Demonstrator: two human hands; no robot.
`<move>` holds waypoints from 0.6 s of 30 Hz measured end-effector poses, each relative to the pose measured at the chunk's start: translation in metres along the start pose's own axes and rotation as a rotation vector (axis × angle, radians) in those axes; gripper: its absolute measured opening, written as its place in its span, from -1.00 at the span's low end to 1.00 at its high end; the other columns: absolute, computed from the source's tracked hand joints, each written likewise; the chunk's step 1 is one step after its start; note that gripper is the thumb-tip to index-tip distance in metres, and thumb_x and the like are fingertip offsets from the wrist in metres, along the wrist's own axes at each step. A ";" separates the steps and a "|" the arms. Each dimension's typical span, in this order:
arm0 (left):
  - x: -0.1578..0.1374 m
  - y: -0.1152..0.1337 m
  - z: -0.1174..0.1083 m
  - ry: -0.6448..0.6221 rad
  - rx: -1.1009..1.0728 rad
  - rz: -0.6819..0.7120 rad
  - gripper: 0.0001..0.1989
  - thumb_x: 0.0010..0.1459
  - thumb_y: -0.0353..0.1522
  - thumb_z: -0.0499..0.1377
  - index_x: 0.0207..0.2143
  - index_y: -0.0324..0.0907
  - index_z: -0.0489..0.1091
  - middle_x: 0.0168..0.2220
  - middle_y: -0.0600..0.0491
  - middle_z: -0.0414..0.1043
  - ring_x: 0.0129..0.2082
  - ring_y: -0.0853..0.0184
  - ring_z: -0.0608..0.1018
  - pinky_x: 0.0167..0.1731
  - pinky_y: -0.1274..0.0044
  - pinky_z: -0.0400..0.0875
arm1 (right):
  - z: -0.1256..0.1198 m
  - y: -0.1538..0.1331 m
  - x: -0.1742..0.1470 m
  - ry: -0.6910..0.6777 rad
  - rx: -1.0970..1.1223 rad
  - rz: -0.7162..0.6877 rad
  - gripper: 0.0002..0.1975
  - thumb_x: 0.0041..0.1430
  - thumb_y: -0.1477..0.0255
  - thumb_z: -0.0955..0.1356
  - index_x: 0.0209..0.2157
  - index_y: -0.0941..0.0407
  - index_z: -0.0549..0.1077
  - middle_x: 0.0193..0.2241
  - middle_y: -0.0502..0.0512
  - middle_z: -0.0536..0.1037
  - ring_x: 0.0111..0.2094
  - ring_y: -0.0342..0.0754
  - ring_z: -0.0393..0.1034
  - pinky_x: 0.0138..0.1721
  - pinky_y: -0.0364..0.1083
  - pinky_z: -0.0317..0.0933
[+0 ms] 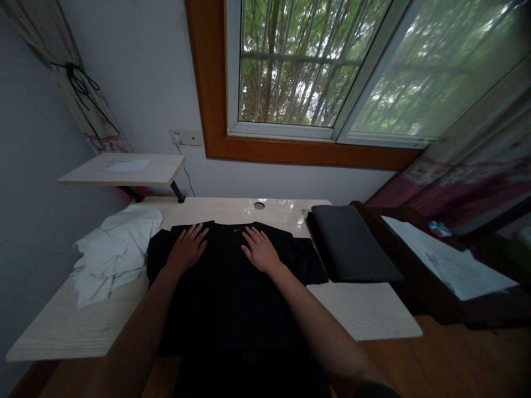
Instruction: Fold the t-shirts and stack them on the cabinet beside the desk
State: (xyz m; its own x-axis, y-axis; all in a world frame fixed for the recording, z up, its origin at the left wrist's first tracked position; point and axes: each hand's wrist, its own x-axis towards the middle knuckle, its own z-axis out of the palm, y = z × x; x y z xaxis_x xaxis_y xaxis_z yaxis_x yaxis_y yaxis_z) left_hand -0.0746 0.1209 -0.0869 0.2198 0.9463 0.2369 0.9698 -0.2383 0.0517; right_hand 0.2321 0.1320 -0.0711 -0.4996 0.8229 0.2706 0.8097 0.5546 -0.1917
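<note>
A black T-shirt [232,282] lies spread out on the pale wooden desk [78,326], its neckline toward the wall and a sleeve out to each side. My left hand [188,247] rests flat on the shirt's left shoulder area, fingers stretched out. On the other side of the collar, my right hand [260,249] also lies flat with fingers spread, touching the cloth. Neither hand grips anything. The shirt's lower part is dark and runs to the desk's front edge, where I cannot clearly tell it from what is below.
Crumpled white cloth [118,249] lies at the left, near a raised shelf [157,168] on black legs. A dark grey folder-like item [352,243] lies at the right. Behind it are a cable hole [259,205] and a wall socket [185,137]. Paper [448,260] lies on dark furniture farther right.
</note>
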 end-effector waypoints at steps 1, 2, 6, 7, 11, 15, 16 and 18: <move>0.001 -0.001 0.000 0.001 0.002 0.001 -0.48 0.41 -0.16 -0.10 0.35 -0.04 0.19 0.42 -0.02 0.09 0.43 0.11 0.11 0.35 0.12 0.04 | 0.000 0.003 0.001 -0.004 -0.004 0.004 -0.48 0.43 0.21 0.20 0.32 0.09 0.27 0.39 0.14 0.17 0.41 0.09 -0.01 0.39 0.16 -0.10; 0.002 -0.002 0.000 0.001 0.003 0.001 -0.47 0.41 -0.16 -0.10 0.35 -0.05 0.19 0.42 -0.02 0.09 0.43 0.11 0.11 0.35 0.12 0.03 | -0.001 0.007 0.002 -0.005 -0.008 0.011 -0.48 0.43 0.21 0.20 0.32 0.10 0.27 0.39 0.14 0.17 0.41 0.09 -0.01 0.39 0.16 -0.09; 0.005 -0.009 -0.001 0.003 -0.002 0.000 -0.47 0.40 -0.16 -0.11 0.34 -0.05 0.20 0.42 -0.02 0.08 0.42 0.11 0.12 0.35 0.12 0.04 | -0.013 0.026 0.000 0.006 -0.030 0.052 -0.50 0.42 0.27 0.21 0.29 0.13 0.32 0.35 0.19 0.25 0.37 0.11 0.09 0.37 0.14 -0.04; 0.005 -0.012 -0.002 0.005 -0.001 -0.002 -0.47 0.40 -0.16 -0.11 0.34 -0.05 0.20 0.42 -0.03 0.08 0.42 0.11 0.12 0.35 0.12 0.04 | -0.018 0.033 -0.001 0.023 -0.036 0.072 -0.52 0.42 0.29 0.21 0.28 0.13 0.33 0.32 0.20 0.29 0.34 0.11 0.13 0.37 0.12 -0.03; 0.007 -0.023 -0.004 0.008 0.017 -0.022 -0.47 0.39 -0.18 -0.10 0.35 -0.04 0.19 0.41 -0.03 0.10 0.42 0.13 0.13 0.35 0.12 0.05 | -0.042 0.066 -0.012 0.117 -0.071 0.216 -0.56 0.42 0.39 0.16 0.22 0.13 0.40 0.19 0.21 0.44 0.18 0.09 0.29 0.27 0.04 0.10; 0.008 -0.032 -0.004 -0.007 0.030 -0.029 -0.46 0.40 -0.18 -0.12 0.36 -0.07 0.16 0.42 -0.04 0.07 0.42 0.14 0.12 0.34 0.12 0.05 | -0.059 0.101 -0.029 0.102 -0.155 0.374 -0.58 0.37 0.49 0.18 0.16 0.17 0.45 0.08 0.27 0.50 0.09 0.15 0.33 0.19 0.05 0.13; 0.009 -0.033 -0.003 -0.010 0.032 -0.031 -0.46 0.40 -0.18 -0.13 0.36 -0.07 0.16 0.42 -0.05 0.07 0.42 0.14 0.12 0.34 0.11 0.05 | -0.061 0.108 -0.033 0.077 -0.174 0.403 -0.59 0.35 0.48 0.20 0.16 0.17 0.46 0.07 0.29 0.51 0.07 0.17 0.34 0.18 0.06 0.13; 0.009 -0.035 -0.002 -0.013 0.034 -0.032 -0.46 0.40 -0.18 -0.13 0.36 -0.07 0.17 0.42 -0.05 0.07 0.43 0.14 0.12 0.34 0.11 0.05 | -0.064 0.118 -0.041 0.025 -0.204 0.445 -0.61 0.34 0.46 0.23 0.12 0.18 0.48 0.02 0.33 0.52 0.03 0.18 0.35 0.15 0.07 0.12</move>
State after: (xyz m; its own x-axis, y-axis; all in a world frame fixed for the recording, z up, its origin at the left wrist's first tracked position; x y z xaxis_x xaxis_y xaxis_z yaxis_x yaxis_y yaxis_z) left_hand -0.1065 0.1376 -0.0844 0.1895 0.9561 0.2234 0.9794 -0.2002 0.0263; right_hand 0.3681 0.1559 -0.0445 -0.0864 0.9700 0.2272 0.9879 0.1128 -0.1060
